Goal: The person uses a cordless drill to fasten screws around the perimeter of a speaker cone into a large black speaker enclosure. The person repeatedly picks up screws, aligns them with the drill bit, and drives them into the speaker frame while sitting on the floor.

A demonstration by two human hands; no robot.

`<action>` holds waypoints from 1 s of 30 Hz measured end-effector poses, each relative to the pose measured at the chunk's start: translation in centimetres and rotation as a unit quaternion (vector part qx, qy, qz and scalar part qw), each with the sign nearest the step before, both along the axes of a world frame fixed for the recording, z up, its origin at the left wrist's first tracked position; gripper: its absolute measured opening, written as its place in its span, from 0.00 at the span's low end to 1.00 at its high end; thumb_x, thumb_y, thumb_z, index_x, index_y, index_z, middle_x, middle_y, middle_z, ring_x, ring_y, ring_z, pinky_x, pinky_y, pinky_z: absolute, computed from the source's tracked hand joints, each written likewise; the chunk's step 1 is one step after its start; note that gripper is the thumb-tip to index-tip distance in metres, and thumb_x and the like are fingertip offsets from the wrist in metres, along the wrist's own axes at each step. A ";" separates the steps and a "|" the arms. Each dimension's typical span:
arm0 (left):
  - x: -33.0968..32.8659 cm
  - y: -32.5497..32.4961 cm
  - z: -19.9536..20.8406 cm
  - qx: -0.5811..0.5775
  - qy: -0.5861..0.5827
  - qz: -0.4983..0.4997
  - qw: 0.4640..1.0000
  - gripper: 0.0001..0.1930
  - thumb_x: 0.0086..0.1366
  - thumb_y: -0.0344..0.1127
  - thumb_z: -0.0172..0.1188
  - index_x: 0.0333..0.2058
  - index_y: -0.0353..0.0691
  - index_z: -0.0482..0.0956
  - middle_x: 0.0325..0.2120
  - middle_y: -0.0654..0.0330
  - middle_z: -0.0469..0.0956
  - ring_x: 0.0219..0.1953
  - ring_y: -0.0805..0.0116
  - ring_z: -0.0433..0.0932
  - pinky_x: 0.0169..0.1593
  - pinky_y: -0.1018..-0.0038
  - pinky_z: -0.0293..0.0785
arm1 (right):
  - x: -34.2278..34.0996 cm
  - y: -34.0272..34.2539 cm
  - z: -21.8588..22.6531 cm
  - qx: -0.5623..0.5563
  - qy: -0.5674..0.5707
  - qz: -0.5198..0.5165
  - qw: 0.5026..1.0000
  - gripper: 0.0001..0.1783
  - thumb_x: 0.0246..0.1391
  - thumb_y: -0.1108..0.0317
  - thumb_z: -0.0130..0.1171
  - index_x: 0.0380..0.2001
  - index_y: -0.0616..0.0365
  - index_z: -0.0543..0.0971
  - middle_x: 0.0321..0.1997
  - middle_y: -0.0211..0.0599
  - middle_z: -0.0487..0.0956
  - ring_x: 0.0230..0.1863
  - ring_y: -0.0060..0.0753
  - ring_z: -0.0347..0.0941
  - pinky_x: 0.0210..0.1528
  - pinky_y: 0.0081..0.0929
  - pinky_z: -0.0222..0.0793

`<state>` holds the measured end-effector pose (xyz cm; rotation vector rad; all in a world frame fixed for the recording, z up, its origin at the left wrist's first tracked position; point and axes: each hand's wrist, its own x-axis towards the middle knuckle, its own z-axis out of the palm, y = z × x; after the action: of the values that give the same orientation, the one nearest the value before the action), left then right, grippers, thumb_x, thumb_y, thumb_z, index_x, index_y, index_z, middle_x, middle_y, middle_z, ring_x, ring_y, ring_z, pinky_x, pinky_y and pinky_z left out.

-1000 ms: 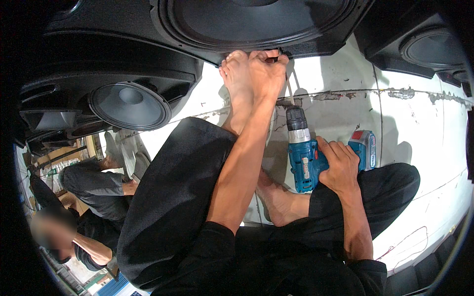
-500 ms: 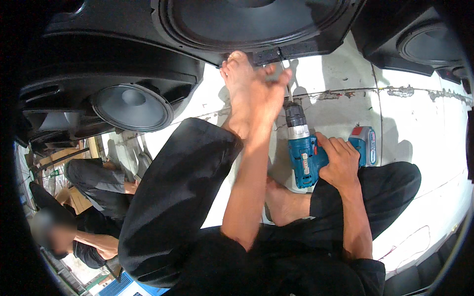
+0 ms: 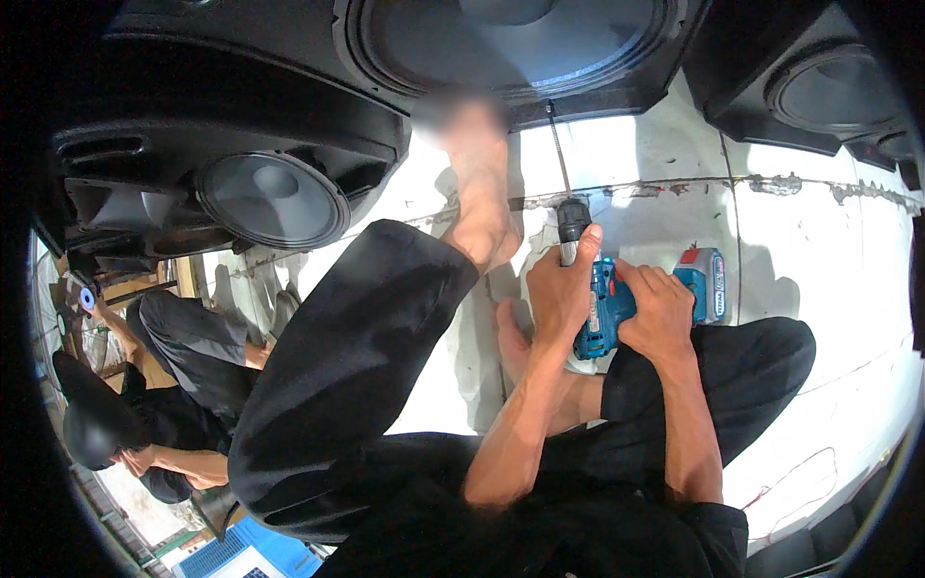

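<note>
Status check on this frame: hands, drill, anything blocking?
Left hand and right hand both grip the blue cordless drill. Long bit reaches the speaker cabinet edge. Bare foot braced alongside.
</note>
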<state>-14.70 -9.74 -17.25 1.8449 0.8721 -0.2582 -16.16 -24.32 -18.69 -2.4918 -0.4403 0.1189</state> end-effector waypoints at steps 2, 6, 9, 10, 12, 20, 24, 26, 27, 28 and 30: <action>0.0 0.0 -0.1 -0.001 -0.003 0.000 1.000 0.35 0.58 0.64 0.60 0.22 0.27 0.78 0.16 0.53 0.76 0.22 0.65 0.75 0.30 0.68 0.70 | -0.1 -0.2 -0.2 -0.012 0.010 0.001 1.000 0.27 0.28 0.75 0.57 0.41 0.50 0.77 0.31 0.31 0.76 0.37 0.39 0.74 0.39 0.34 0.68; 0.0 0.0 -0.1 -0.018 -0.008 0.004 1.000 0.33 0.57 0.63 0.61 0.21 0.28 0.78 0.16 0.53 0.76 0.22 0.66 0.74 0.29 0.68 0.70 | -0.1 0.0 -0.2 0.003 -0.004 -0.005 1.000 0.27 0.28 0.75 0.58 0.41 0.50 0.77 0.31 0.31 0.76 0.37 0.39 0.74 0.39 0.33 0.69; 0.4 -0.1 0.6 -0.028 0.004 0.002 1.000 0.33 0.57 0.62 0.61 0.21 0.29 0.78 0.16 0.54 0.75 0.22 0.66 0.74 0.29 0.69 0.69 | 0.0 0.0 -0.1 0.004 0.002 -0.005 1.000 0.27 0.28 0.75 0.58 0.41 0.51 0.78 0.31 0.32 0.76 0.37 0.39 0.74 0.39 0.33 0.69; 0.4 0.0 0.8 -0.032 0.009 0.000 0.999 0.33 0.57 0.62 0.61 0.20 0.29 0.77 0.16 0.54 0.75 0.22 0.67 0.73 0.29 0.69 0.69 | 0.0 0.0 -0.1 0.006 0.000 -0.006 1.000 0.27 0.28 0.76 0.58 0.41 0.51 0.78 0.31 0.32 0.76 0.37 0.40 0.74 0.39 0.33 0.69; 0.3 0.0 0.6 -0.021 -0.002 0.001 1.000 0.33 0.57 0.62 0.61 0.20 0.29 0.77 0.15 0.55 0.75 0.21 0.67 0.73 0.29 0.69 0.69 | -0.2 0.1 -0.2 0.008 -0.006 -0.008 1.000 0.27 0.28 0.76 0.58 0.41 0.51 0.78 0.30 0.32 0.76 0.37 0.40 0.74 0.39 0.33 0.69; 0.5 0.1 0.8 -0.026 0.008 0.001 1.000 0.33 0.58 0.62 0.60 0.20 0.29 0.78 0.15 0.55 0.75 0.21 0.66 0.73 0.29 0.68 0.68 | 0.1 0.1 0.0 0.011 0.001 -0.006 1.000 0.28 0.27 0.77 0.58 0.41 0.52 0.78 0.30 0.33 0.77 0.36 0.41 0.74 0.38 0.34 0.69; 0.5 0.0 0.4 -0.013 0.001 -0.004 1.000 0.33 0.58 0.62 0.60 0.19 0.30 0.78 0.14 0.54 0.75 0.21 0.66 0.73 0.29 0.68 0.69 | 0.0 0.1 -0.3 0.010 -0.003 -0.009 1.000 0.28 0.26 0.77 0.58 0.41 0.52 0.78 0.30 0.33 0.76 0.36 0.41 0.74 0.38 0.34 0.69; 0.6 0.1 0.7 -0.011 -0.006 0.001 1.000 0.33 0.58 0.62 0.60 0.19 0.30 0.78 0.14 0.54 0.75 0.20 0.66 0.73 0.29 0.68 0.69 | 0.1 0.3 0.0 0.010 0.001 -0.007 1.000 0.28 0.26 0.77 0.58 0.40 0.52 0.78 0.30 0.33 0.76 0.36 0.41 0.74 0.38 0.34 0.70; 0.6 0.3 0.9 -0.014 -0.003 0.005 1.000 0.33 0.58 0.62 0.60 0.19 0.30 0.78 0.14 0.54 0.75 0.20 0.66 0.73 0.29 0.68 0.69 | 0.1 0.4 0.2 0.009 0.002 -0.005 1.000 0.28 0.26 0.77 0.58 0.40 0.52 0.78 0.30 0.34 0.77 0.36 0.41 0.74 0.38 0.34 0.70; 0.7 0.2 0.9 -0.018 0.000 0.005 1.000 0.32 0.58 0.62 0.60 0.18 0.30 0.78 0.14 0.54 0.75 0.20 0.66 0.73 0.29 0.68 0.69 | 0.1 0.4 0.2 0.008 0.004 -0.006 1.000 0.28 0.26 0.77 0.58 0.41 0.52 0.78 0.30 0.34 0.77 0.36 0.41 0.74 0.38 0.35 0.70; 0.5 0.2 0.0 -0.022 0.000 0.001 1.000 0.33 0.59 0.62 0.60 0.18 0.30 0.77 0.14 0.54 0.75 0.20 0.67 0.73 0.29 0.68 0.69 | 0.0 0.3 0.0 0.007 0.005 -0.009 1.000 0.28 0.26 0.77 0.58 0.41 0.52 0.78 0.31 0.34 0.77 0.36 0.41 0.74 0.38 0.35 0.70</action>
<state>-14.20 -9.50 -17.29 1.8034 0.8620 -0.2727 -16.12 -24.00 -18.72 -2.4805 -0.4141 0.1212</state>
